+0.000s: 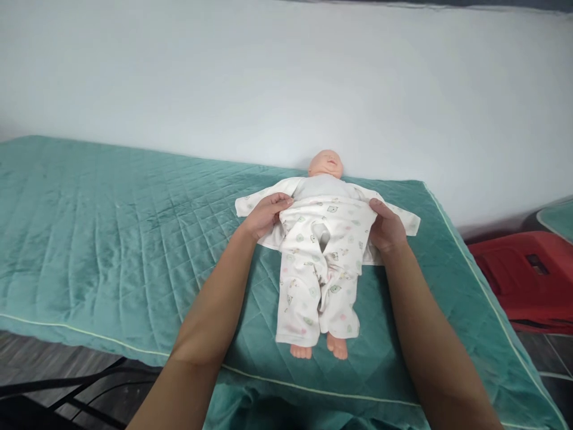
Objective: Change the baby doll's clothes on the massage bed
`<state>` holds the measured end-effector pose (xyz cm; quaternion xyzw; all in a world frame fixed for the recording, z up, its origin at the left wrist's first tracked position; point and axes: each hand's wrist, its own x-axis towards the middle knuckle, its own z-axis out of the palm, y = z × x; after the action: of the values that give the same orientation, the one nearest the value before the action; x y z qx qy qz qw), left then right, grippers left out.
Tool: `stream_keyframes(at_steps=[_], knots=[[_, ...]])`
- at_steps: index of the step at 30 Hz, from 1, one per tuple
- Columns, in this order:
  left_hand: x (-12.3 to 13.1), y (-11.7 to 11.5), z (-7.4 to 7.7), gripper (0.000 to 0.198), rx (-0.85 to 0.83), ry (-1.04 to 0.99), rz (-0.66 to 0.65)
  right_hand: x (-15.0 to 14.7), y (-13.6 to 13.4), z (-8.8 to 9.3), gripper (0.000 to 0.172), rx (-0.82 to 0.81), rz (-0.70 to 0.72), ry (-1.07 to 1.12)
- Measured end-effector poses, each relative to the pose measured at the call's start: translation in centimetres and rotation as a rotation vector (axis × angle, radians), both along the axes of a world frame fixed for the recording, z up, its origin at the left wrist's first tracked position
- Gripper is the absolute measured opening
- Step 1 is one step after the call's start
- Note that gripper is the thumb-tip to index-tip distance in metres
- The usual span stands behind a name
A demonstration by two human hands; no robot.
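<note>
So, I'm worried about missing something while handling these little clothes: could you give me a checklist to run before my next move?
1. Doll face up on the green cover: ok.
2. Left hand at one side of the trousers' waistband: ok.
3. Right hand at the opposite side: ok.
4. Both feet out of the trouser legs: ok.
5. Doll's hands showing at the sleeves' ends: not ok, neither shows.
6. Doll's arms inside those sleeves: cannot tell.
</note>
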<state>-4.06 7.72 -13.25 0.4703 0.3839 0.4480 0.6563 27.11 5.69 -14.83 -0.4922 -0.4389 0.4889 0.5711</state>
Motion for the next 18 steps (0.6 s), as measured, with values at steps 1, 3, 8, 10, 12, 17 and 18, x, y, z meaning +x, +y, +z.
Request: stream_keyframes(at_steps=[1,3,8,10,12,17,18], knots=[[0.0,0.1,-0.1,0.036,-0.006,-0.004,-0.001,-0.1,-0.1,0.0,0.032,0.001,-0.014,0.004],[0.0,0.2,-0.4,0.038,-0.014,0.004,-0.006,-0.4,-0.3,-0.2,0.036,0.014,-0.039,-0.053],[-0.2,-0.1,-0.4,0.032,0.031,0.085,-0.112,-0.3,-0.6,-1.2,0.034,0.072,0.042,-0.435],[-0.6,-0.3,0.0,0.027,0.046,0.122,-0.179,0.1,-0.8,-1.4,0.031,0.095,0.092,-0.513],[-1.1,-0.5,0.4,0.025,0.057,0.161,-0.244,0.3,-1.0,-1.4,0.026,0.126,0.115,-0.567],[-1.8,-0.3,0.7,0.022,0.124,0.229,-0.414,-0.3,-1.3,-0.4,0.015,0.081,0.005,-0.865],[-1.9,-0.2,0.6,0.02,0.136,0.246,-0.417,-0.5,-1.3,-0.3,0.015,0.053,-0.026,-0.934]])
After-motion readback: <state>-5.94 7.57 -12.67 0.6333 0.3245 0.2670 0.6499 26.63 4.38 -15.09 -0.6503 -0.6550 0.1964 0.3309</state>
